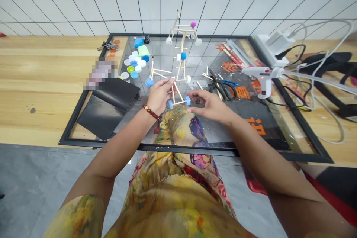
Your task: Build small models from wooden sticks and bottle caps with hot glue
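Observation:
My left hand (160,96), with a red bead bracelet at the wrist, grips the top of a craft-stick model (177,95) above the glass. That model has blue bottle-cap wheels (170,104) at its lower end. My right hand (209,106) is beside it, fingers apart, its fingertips next to another blue cap (187,100). I cannot tell whether they touch it. Behind stands a second stick model (182,59) with a blue cap, and farther back a third (181,31) with a purple ball.
A hot glue gun (262,78) lies at the right on a black-framed glass panel (178,148), near scissors (224,81) and loose sticks. Several bottle caps (134,65) and a black sheet (107,106) lie at the left. Cables and a charger (275,42) sit at the back right.

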The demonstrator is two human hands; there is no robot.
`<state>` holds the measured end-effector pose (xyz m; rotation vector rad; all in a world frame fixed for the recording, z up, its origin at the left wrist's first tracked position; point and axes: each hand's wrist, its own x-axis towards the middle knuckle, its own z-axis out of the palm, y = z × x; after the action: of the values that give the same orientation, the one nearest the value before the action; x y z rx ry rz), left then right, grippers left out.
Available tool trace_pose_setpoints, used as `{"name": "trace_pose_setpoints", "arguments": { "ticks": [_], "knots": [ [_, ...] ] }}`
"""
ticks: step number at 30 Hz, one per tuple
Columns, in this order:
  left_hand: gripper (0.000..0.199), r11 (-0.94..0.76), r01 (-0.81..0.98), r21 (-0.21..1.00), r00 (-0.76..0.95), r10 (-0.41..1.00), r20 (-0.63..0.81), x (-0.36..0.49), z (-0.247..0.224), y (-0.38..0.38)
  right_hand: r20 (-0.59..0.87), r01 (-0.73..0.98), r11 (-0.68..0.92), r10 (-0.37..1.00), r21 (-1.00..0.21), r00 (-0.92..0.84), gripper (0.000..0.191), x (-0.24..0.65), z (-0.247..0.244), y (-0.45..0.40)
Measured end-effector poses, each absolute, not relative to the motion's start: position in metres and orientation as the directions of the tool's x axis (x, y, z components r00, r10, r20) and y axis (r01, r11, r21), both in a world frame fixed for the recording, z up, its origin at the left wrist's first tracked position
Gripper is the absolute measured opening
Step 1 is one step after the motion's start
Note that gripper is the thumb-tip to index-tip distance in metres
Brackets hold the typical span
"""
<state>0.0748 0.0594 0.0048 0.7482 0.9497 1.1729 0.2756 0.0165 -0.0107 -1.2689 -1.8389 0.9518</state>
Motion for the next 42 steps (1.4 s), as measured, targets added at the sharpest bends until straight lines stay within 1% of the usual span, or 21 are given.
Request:
{"name": "trace_pose_setpoints", "arguments": {
  "ticks": [4,7,11,14,15,17,18,19,20,22,24,26,31,39,42],
  "knots": [
    [0.007,0.233,-0.346,0.909,0.164,0.969,-0.185,0.075,0.004,0.058,0.101,0.380,0.197,0.961,-0.904,-0.258,0.050,0.275,-0.010,0.018],
    [0.007,0.171,-0.298,0.939,0.206,0.972,-0.112,0.079,0.002,0.055,0.070,0.311,0.135,0.975,-0.941,-0.213,0.048,0.271,-0.013,0.023],
    [0.015,0.069,-0.251,0.966,0.252,0.968,-0.003,0.086,-0.004,0.054,0.102,0.222,0.158,0.964,-0.962,-0.245,0.042,0.263,-0.017,0.029],
    [0.023,-0.036,-0.178,0.983,0.266,0.960,0.083,0.082,-0.006,0.056,0.108,0.203,0.162,0.961,-0.966,-0.254,0.040,0.260,-0.016,0.030],
    [0.029,-0.073,-0.120,0.990,0.281,0.954,0.105,0.078,-0.006,0.056,0.099,0.202,0.151,0.964,-0.968,-0.247,0.041,0.260,-0.016,0.029],
    [0.050,-0.157,0.064,0.986,0.340,0.932,0.126,0.066,-0.004,0.056,0.074,0.199,0.122,0.970,-0.972,-0.233,0.043,0.261,-0.015,0.029],
    [0.061,-0.204,0.180,0.962,0.380,0.917,0.123,0.060,-0.003,0.055,0.066,0.194,0.112,0.971,-0.974,-0.228,0.044,0.262,-0.015,0.028],
    [0.067,-0.255,0.294,0.921,0.415,0.902,0.117,0.055,-0.002,0.053,0.061,0.189,0.105,0.972,-0.976,-0.226,0.044,0.263,-0.016,0.028],
    [0.065,-0.300,0.389,0.871,0.437,0.893,0.112,0.050,-0.002,0.052,0.057,0.182,0.100,0.972,-0.978,-0.228,0.043,0.263,-0.016,0.029],
    [0.052,-0.371,0.526,0.766,0.459,0.882,0.112,0.047,-0.002,0.048,0.055,0.163,0.095,0.970,-0.982,-0.237,0.043,0.264,-0.017,0.029],
    [0.038,-0.413,0.607,0.679,0.459,0.880,0.125,0.049,-0.004,0.045,0.052,0.152,0.091,0.968,-0.984,-0.246,0.042,0.264,-0.017,0.028],
    [0.030,-0.434,0.651,0.622,0.453,0.880,0.140,0.055,-0.006,0.042,0.045,0.153,0.085,0.967,-0.985,-0.250,0.041,0.265,-0.016,0.027],
    [0.025,-0.447,0.670,0.592,0.452,0.879,0.152,0.060,-0.006,0.039,0.020,0.141,0.055,0.971,-0.989,-0.238,0.040,0.268,-0.014,0.024],
    [0.021,-0.533,0.658,0.532,0.482,0.841,0.246,0.058,-0.008,0.038,-0.026,0.059,-0.012,0.973,-0.998,-0.229,0.036,0.269,-0.008,0.021],
    [0.018,-0.557,0.655,0.511,0.502,0.826,0.257,0.057,-0.008,0.038,-0.035,0.041,-0.026,0.970,-0.999,-0.242,0.034,0.270,-0.007,0.020]
  ]
}}
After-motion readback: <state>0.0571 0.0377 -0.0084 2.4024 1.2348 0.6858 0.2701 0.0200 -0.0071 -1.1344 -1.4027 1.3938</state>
